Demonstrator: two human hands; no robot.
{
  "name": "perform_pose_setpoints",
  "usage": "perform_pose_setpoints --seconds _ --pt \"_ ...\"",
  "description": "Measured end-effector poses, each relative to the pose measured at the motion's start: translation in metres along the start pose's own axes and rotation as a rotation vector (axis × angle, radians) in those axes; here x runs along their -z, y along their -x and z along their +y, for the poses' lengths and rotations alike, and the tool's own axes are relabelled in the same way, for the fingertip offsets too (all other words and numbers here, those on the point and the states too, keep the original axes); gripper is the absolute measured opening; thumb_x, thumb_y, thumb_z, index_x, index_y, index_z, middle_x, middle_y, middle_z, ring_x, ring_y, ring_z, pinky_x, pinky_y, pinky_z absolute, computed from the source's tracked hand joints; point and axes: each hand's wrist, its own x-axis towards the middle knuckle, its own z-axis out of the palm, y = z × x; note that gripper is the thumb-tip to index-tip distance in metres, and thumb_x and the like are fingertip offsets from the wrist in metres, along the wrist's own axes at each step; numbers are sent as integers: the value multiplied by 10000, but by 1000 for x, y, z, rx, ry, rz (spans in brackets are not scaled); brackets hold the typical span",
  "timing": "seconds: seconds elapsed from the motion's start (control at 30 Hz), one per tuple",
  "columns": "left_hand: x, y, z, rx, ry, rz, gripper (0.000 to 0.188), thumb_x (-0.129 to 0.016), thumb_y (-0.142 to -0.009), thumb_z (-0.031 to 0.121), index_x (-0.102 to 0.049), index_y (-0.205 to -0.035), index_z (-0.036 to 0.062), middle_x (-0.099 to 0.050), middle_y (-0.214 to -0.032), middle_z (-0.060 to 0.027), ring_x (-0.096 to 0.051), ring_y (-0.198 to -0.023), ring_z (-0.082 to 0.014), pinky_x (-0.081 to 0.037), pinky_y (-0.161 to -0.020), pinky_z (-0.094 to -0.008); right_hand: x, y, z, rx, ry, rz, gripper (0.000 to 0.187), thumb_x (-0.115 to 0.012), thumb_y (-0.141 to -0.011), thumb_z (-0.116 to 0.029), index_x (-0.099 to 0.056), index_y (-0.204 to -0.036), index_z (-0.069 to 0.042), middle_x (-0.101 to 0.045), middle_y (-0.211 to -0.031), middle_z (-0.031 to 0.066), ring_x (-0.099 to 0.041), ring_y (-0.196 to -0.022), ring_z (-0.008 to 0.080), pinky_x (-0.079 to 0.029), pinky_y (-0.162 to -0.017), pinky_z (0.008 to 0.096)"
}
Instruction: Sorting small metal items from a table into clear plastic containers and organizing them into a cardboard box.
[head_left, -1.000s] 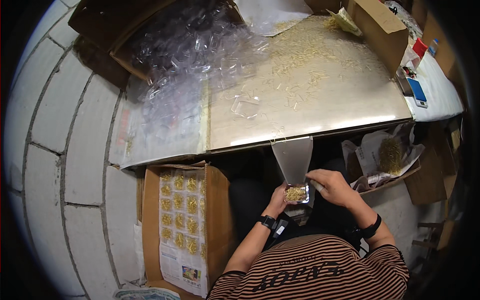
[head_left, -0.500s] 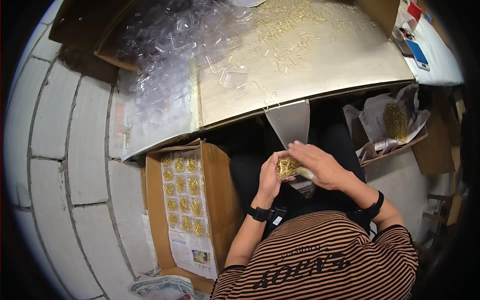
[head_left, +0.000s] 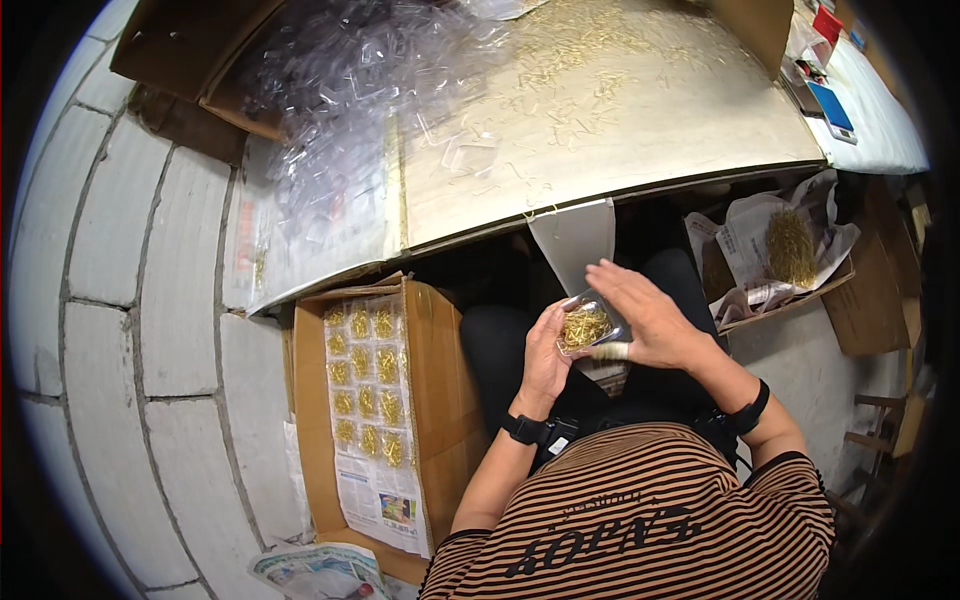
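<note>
Below the near edge of the surface [head_left: 600, 120], at about the centre of the view, 2 hands meet over the person's lap. Cupped from the 9 o'clock side, the left hand [head_left: 545, 350] has its fingers curled around a small clear packet of gold pins [head_left: 586, 327], clamped on its left end. At 3 o'clock of the packet, the right hand [head_left: 650, 320] lies flat over its right edge, fingers spread and extended toward 10 o'clock, thumb pressed against the packet's lower corner; this hand is loosely apart, touching rather than gripping. Just above the packet, at 12 o'clock, a pale funnel-like chute [head_left: 575, 240] hangs down from the surface edge. Loose gold pins and clear empty packets [head_left: 360, 90] are scattered across the surface. Toward 9 o'clock of the hands stands an open cardboard box [head_left: 440, 380] with filled packets laid in rows on newspaper. Toward 2 o'clock, a paper-lined box [head_left: 790, 250] holds a heap of gold pins.
</note>
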Motion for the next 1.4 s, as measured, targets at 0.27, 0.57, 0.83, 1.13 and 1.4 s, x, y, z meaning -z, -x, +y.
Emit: perform_pose_setpoints --seconds 0.27,0.57,0.83,1.13,1.4 --pt "8 -4 -7 -67 -17 57 320 -413 -1000 235 -475 -1200 -8 -606 -1050 -120 -654 -875 -193 -598 -632 -316 -32 -2 10 -22 94 -224 561 -662 -819 -251 -475 -1302 -36 -426 -1400 131 -275 -1377 314 -258 -1092 507" --pt "54 10 -7 71 -99 123 283 -490 -961 179 -525 -1161 -18 -639 -988 -115 -673 -788 -179 -607 -564 -297 -26 -58 10 120 -21 62 322 -666 -793 -89 -597 -1086 25 -576 -1201 173 -474 -1228 334 -401 -1015 408" --pt "80 -5 -19 153 -57 151 290 -541 -939 153 -525 -1181 -5 -647 -1039 -140 -679 -850 -208 -612 -623 -321 -9 -153 71 47 440 -3 376 -550 -874 -165 -546 -1243 -92 -447 -1392 93 -370 -1323 298 -304 -1085 453" --pt "77 -33 -41 273 -195 213 325 -599 -874 17 -509 -1184 -21 -629 -1064 -146 -662 -907 -237 -610 -652 -327 30 -182 106 -159 140 1 459 -493 -939 -241 -443 -1325 4 -384 -1421 203 -341 -1339 321 -283 -1105 361" --pt "53 -69 -49 279 -29 129 393 -379 -999 349 -523 -1162 21 -644 -997 -99 -669 -818 -196 -585 -583 -334 -5 -111 45 63 337 16 442 -579 -826 -72 -500 -1245 45 -469 -1343 195 -398 -1297 327 -344 -1069 394"
